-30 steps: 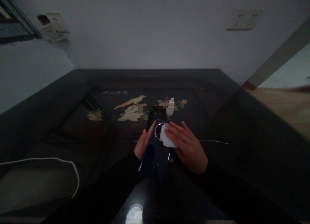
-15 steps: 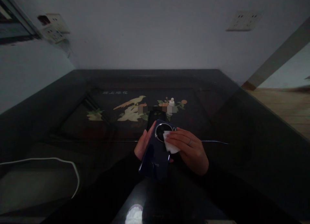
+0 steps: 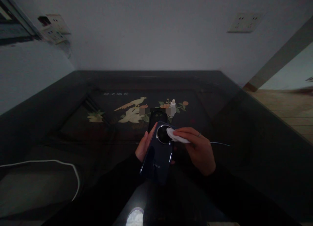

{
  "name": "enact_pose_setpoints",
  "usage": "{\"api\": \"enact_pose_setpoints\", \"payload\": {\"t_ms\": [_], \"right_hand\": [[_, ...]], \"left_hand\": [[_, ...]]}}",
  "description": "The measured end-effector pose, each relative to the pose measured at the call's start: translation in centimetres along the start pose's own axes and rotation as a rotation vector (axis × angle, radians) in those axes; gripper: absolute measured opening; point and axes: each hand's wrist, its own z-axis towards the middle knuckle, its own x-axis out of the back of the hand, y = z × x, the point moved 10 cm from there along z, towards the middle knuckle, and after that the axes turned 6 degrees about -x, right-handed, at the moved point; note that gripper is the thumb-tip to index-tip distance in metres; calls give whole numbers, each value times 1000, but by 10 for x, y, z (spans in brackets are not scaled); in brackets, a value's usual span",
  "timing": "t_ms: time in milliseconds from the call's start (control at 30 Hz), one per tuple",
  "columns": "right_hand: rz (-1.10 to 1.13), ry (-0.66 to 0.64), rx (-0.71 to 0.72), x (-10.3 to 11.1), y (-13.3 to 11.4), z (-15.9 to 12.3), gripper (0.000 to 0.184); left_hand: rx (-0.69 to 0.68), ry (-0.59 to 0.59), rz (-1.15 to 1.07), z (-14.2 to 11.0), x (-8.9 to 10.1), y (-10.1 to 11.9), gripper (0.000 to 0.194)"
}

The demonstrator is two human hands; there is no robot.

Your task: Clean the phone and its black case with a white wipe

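My left hand (image 3: 144, 144) grips a dark blue phone (image 3: 157, 155) from below, its back facing up and its round camera ring (image 3: 163, 134) toward the far end. My right hand (image 3: 199, 147) pinches a small white wipe (image 3: 178, 136) and presses its tip on the right edge of the camera ring. A ring shows on one finger of that hand. Both hands hover over the dark table (image 3: 73, 128).
A small white dropper bottle (image 3: 172, 108) stands just beyond the phone, next to a black case (image 3: 156, 116) lying flat. The tabletop has an inlaid bird and flower picture (image 3: 132, 110). A white cable (image 3: 61, 167) loops at the near left. Wall sockets (image 3: 244, 22) sit behind.
My right hand has slid right and turned on edge, pulling the wipe off the camera ring until only its tip touches. The phone and left hand stayed put.
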Motion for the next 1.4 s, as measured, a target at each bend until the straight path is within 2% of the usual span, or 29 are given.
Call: {"api": "enact_pose_setpoints", "payload": {"t_ms": [100, 167, 267, 400, 633, 767, 867, 933, 1000, 1100, 1233, 1333, 1400], "right_hand": [[183, 95, -359, 13, 46, 4, 14], [374, 153, -644, 11, 85, -3, 22], [463, 183, -725, 5, 110, -3, 32], [493, 180, -726, -3, 121, 1, 37], [388, 170, -653, -7, 118, 13, 36], [181, 176, -575, 6, 109, 22, 31], [-45, 200, -492, 25, 94, 31, 24], [-184, 176, -437, 30, 82, 37, 21], [-291, 104, -399, 24, 74, 42, 20], [-397, -27, -386, 2, 72, 49, 16], [-465, -154, -420, -26, 88, 56, 10], [-474, -212, -468, -37, 104, 57, 24], [-479, -225, -504, -39, 112, 54, 27]], "left_hand": [[23, -43, -3, 0, 1, -2, 59], [21, -55, -15, 1, 3, -1, 59], [16, -81, -21, 3, 6, 0, 61], [-1, -97, -16, 7, 8, 3, 73], [7, -100, -56, 4, 7, 7, 67], [-5, -71, -100, 6, 10, 9, 70], [-6, -62, -107, 6, 10, 11, 70], [-6, -69, -102, 6, 9, 12, 69], [-8, -70, -97, 6, 8, 11, 69], [-5, -84, -97, 5, 8, 11, 69], [-3, -107, -109, 6, 9, 13, 70], [-4, -92, -108, 6, 8, 15, 71], [-15, -50, -91, 5, 8, 18, 64]]}}
